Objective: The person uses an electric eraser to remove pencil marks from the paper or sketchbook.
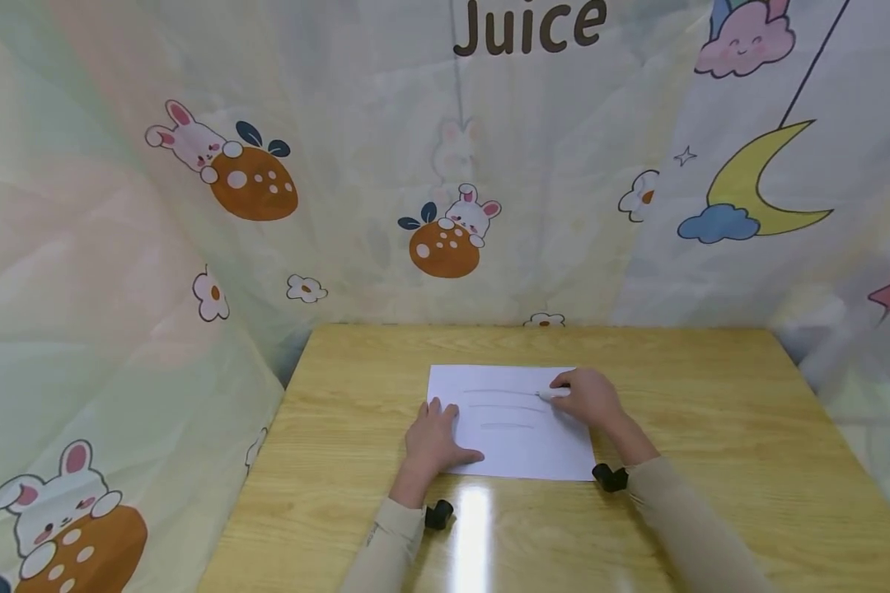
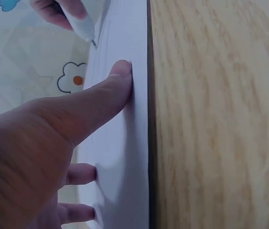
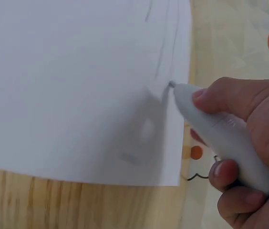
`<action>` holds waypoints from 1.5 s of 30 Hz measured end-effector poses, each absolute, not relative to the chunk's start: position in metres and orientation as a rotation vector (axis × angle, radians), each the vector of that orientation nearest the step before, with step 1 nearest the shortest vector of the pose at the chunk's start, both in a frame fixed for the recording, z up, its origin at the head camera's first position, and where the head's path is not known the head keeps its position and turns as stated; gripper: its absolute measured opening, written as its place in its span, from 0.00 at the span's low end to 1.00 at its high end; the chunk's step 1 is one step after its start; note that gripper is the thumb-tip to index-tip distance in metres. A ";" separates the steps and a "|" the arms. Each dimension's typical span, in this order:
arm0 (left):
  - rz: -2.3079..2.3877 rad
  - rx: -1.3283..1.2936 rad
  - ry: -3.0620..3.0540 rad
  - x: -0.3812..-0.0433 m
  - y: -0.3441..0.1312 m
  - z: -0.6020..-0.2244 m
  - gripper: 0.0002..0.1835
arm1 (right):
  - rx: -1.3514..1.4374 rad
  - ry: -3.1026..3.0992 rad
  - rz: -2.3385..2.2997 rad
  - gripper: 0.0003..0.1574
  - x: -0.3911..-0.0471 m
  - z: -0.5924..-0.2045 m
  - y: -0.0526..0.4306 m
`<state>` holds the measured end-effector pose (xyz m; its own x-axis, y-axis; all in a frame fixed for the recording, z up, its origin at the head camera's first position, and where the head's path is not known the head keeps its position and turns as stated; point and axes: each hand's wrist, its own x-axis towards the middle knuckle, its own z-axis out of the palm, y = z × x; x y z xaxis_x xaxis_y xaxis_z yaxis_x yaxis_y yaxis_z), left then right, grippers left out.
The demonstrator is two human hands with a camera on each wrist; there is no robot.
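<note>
"Starting at the near side, what lies there?"

"Two black wrist cameras (image 1: 439,515) at the cuffs, above a wooden table (image 1: 326,494). Then the left hand (image 1: 432,441), at the left side of a white sheet of paper (image 1: 515,445), fingers spread and fairly straight, resting on it without gripping."

"And the right hand (image 1: 592,399)?"

"Farther off, at the sheet's far right. It grips a white pen-shaped tool (image 3: 220,133), whose tip is at the right end of the farthest of three grey lines (image 1: 508,406)."

"How would they handle?"

"The tool looks light and stiff, probably smooth plastic. I'd take it low on the barrel, thumb against fingers, clear of the narrow tip, likely its most delicate part. The paper should be thin, bendy and apt to slide or crease, so flat fingers near an edge suit it."

"What does one view add?"

"The right wrist view shows thumb and fingers wrapped about the barrel, mostly hidden from the head. The left wrist view has a dark band (image 2: 150,124) along the sheet's near edge; shadow or gap, I can't tell. Only the head view gives all three lines whole and, farthest away, the word 'Juice' on the fabric backdrop (image 1: 363,123)."
</note>
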<state>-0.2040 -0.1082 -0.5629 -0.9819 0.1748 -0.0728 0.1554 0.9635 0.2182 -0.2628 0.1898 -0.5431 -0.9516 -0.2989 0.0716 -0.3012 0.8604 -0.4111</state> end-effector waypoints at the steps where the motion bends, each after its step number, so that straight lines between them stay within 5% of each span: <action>1: 0.328 0.255 3.026 -0.204 -0.109 -0.563 0.54 | 0.484 -3.022 0.661 0.12 -0.262 -0.542 0.188; 45: 0.311 0.297 3.023 -0.201 -0.111 -0.567 0.53 | 0.380 -3.037 0.701 0.14 -0.253 -0.544 0.181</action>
<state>-0.2008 -0.1114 -0.5671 -0.9772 0.2014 -0.0673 0.1835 0.9603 0.2100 -0.2526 0.1810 -0.5441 -0.9707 -0.2336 0.0559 -0.2345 0.8709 -0.4320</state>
